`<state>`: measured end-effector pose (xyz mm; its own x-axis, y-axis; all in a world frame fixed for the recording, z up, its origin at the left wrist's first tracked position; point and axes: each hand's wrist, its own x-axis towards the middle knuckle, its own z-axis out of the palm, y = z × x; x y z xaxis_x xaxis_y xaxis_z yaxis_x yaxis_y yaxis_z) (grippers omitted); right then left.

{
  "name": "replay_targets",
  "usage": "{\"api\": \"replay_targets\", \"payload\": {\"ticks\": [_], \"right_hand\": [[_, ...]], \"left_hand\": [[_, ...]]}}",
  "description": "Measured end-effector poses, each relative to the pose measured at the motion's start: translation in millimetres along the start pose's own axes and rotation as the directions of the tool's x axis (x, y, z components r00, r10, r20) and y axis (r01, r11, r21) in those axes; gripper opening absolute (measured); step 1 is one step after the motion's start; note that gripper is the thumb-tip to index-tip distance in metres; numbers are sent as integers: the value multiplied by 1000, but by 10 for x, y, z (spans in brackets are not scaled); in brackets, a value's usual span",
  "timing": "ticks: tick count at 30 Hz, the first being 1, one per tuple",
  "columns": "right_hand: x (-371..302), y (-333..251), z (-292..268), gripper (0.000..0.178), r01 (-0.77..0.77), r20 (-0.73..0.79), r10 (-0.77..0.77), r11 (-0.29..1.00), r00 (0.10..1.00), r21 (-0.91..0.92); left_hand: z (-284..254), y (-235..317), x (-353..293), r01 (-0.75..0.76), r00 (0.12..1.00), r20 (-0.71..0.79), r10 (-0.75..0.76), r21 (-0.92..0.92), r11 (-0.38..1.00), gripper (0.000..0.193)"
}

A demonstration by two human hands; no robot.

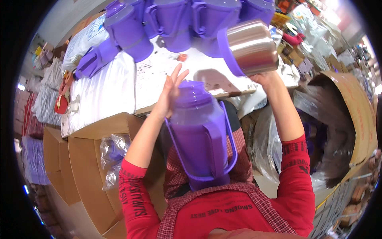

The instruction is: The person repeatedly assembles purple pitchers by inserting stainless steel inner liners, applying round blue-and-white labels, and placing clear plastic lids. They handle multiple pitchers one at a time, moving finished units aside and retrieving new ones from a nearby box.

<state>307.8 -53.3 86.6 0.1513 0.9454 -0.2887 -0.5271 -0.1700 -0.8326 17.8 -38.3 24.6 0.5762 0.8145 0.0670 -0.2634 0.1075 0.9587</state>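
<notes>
On my lap a large purple jug [195,139] stands nearly upright, with a big side handle and a loop-shaped purple strap around it. My left hand [170,93] is beside the jug's neck, its fingers stretched out and apart. Whether its palm touches the jug, I cannot tell. Over the right part of the table, my right hand [266,78] holds a shiny steel cup [252,47] with a purple rim. The cup lies tilted on its side in the air, its rim toward the left. The fingers beneath the cup are partly hidden.
Several purple jugs [171,24] line the back of the white table [159,79], and one lies on its side [95,59] at left. Cardboard boxes [95,175] flank me on the left. A plastic-lined carton [350,119] with purple items stands at right.
</notes>
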Motion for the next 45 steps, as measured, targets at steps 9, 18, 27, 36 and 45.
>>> {"api": "replay_targets", "payload": {"ticks": [9, 18, 27, 36, 45], "right_hand": [[466, 779, 527, 25, 165, 453, 359, 606, 816, -778], [164, 1075, 697, 62, 535, 600, -377, 838, 706, -104], [106, 1178, 626, 44, 567, 580, -374, 801, 724, -191], [5, 1046, 774, 34, 686, 547, -423, 541, 722, -487], [523, 1176, 627, 35, 187, 133, -175, 979, 976, -87]], "left_hand": [[-86, 164, -88, -112, 986, -102, 135, 203, 973, 67], [-195, -52, -147, -224, 966, -159, 205, -111, 968, 82], [-283, -164, -185, -194, 973, -133, 190, -20, 981, 86], [-2315, -103, 325, 335, 647, -488, 586, 872, 357, 23], [-1975, -16, 232, 141, 671, -739, 63, 211, 967, 22]]}}
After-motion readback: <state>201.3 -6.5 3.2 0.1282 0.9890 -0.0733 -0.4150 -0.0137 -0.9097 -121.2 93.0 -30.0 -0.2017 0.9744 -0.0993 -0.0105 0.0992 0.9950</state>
